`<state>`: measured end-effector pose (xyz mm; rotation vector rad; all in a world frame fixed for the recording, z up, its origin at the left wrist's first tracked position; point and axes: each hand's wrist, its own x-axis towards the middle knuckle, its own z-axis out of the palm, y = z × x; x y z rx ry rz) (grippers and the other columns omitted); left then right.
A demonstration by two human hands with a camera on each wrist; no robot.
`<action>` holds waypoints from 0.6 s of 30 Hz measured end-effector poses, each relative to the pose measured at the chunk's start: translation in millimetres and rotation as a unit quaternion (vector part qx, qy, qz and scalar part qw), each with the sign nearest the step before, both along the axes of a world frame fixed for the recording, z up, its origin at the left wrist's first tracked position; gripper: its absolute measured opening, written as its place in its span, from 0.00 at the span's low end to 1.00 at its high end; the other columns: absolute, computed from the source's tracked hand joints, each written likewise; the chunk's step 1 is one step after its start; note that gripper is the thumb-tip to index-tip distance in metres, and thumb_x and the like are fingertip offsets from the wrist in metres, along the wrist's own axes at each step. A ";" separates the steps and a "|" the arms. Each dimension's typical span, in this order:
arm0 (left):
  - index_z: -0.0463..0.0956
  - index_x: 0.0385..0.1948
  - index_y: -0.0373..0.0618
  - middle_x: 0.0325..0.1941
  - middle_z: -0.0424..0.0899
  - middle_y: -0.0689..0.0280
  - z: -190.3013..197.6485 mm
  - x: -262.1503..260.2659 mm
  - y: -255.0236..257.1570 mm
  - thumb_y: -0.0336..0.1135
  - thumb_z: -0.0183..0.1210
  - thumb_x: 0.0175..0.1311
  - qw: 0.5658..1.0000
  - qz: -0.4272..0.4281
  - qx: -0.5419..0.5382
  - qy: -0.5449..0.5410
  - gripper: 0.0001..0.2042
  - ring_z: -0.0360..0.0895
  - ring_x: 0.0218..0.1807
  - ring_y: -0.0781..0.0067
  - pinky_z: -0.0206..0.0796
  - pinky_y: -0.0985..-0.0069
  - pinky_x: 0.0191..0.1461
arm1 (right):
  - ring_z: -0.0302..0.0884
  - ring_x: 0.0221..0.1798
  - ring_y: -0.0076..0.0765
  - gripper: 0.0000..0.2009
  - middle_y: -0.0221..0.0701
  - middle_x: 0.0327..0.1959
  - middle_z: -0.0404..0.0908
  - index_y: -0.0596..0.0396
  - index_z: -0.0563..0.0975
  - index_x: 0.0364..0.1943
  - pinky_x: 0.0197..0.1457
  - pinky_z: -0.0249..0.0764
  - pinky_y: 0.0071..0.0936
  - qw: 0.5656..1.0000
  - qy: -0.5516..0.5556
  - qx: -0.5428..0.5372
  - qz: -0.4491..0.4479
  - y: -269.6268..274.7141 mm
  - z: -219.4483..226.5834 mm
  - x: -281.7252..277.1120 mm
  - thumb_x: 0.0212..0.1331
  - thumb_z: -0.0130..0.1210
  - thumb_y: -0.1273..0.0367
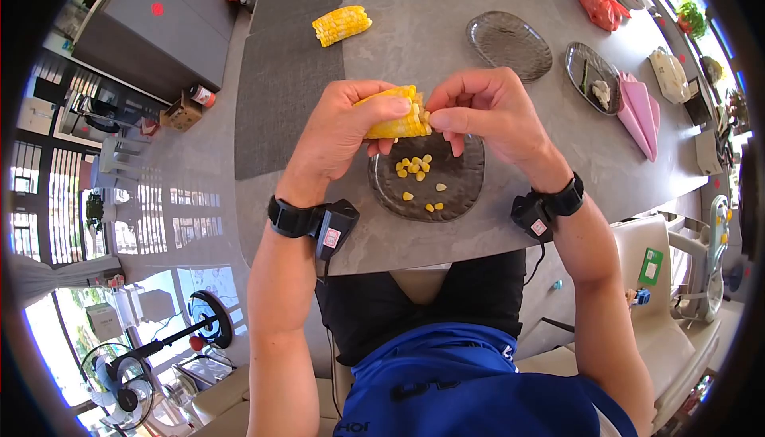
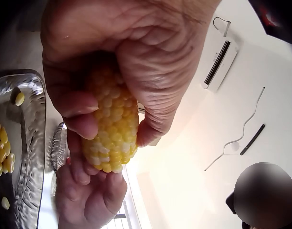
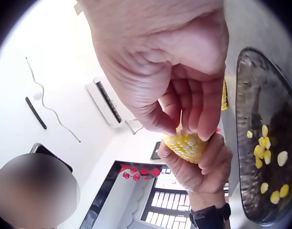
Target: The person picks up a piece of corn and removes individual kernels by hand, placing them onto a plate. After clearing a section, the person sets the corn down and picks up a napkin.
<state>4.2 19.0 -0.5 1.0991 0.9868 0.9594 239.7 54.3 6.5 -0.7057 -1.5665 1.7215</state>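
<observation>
My left hand [image 1: 331,122] grips a piece of corn cob [image 1: 392,129], its fingers and thumb wrapped round the yellow and pale kernels. At the cob's right end, the thumb and forefinger of my right hand [image 1: 498,110] pinch a corn kernel. The fingertips hide most of that kernel; in the right wrist view they meet right at the end of the cob [image 3: 186,147]. Below both hands lies a dark, glassy oval plate [image 1: 462,186]. Several loose kernels [image 1: 413,168] sit on it, some clustered and some scattered toward the near rim.
Another corn piece [image 1: 341,26] lies on the grey table runner [image 1: 279,110]. Farther back are a second oval plate [image 1: 510,43], a plate holding scraps [image 1: 583,58], a folded pink napkin [image 1: 639,114] and a red bag [image 1: 602,11]. The table's near edge [image 1: 374,269] runs before my lap.
</observation>
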 end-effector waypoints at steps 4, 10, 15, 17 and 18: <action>0.86 0.45 0.34 0.29 0.85 0.67 -1.9 2.1 0.5 0.42 0.68 0.65 1.000 0.009 -0.003 0.002 0.18 0.76 0.23 0.84 0.65 0.85 0.24 | 0.82 0.28 0.20 0.07 0.31 0.30 0.86 0.64 0.85 0.36 0.28 0.80 0.19 0.999 -0.036 0.005 0.005 0.2 -0.7 0.5 0.62 0.69 0.73; 0.86 0.45 0.34 0.29 0.85 0.68 -3.0 2.6 0.0 0.42 0.67 0.66 1.000 -0.009 -0.005 0.004 0.17 0.76 0.22 0.84 0.65 0.85 0.24 | 0.82 0.26 0.21 0.05 0.30 0.28 0.85 0.63 0.83 0.33 0.29 0.81 0.20 0.999 -0.003 -0.045 0.029 2.1 -6.2 1.2 0.61 0.67 0.74; 0.85 0.46 0.35 0.30 0.85 0.67 1.2 -1.8 -0.1 0.42 0.64 0.67 0.998 -0.013 -0.014 -0.061 0.17 0.76 0.22 0.83 0.64 0.85 0.23 | 0.82 0.25 0.21 0.05 0.31 0.28 0.85 0.63 0.82 0.32 0.29 0.81 0.20 0.998 -0.036 -0.024 0.034 4.6 -8.1 3.3 0.59 0.67 0.75; 0.85 0.45 0.36 0.30 0.85 0.67 2.6 -2.5 0.1 0.42 0.63 0.68 0.998 0.003 -0.004 -0.068 0.17 0.75 0.21 0.82 0.63 0.85 0.23 | 0.82 0.25 0.21 0.05 0.30 0.27 0.85 0.62 0.83 0.33 0.29 0.79 0.19 0.996 -0.067 0.004 0.060 5.0 -7.4 2.9 0.59 0.68 0.75; 0.85 0.46 0.35 0.32 0.86 0.65 3.4 -2.7 0.3 0.43 0.61 0.68 0.998 0.009 -0.007 -0.057 0.18 0.76 0.22 0.82 0.63 0.85 0.23 | 0.81 0.25 0.20 0.06 0.29 0.27 0.85 0.62 0.83 0.33 0.29 0.78 0.18 0.993 -0.083 0.016 0.079 5.3 -8.5 2.6 0.58 0.69 0.74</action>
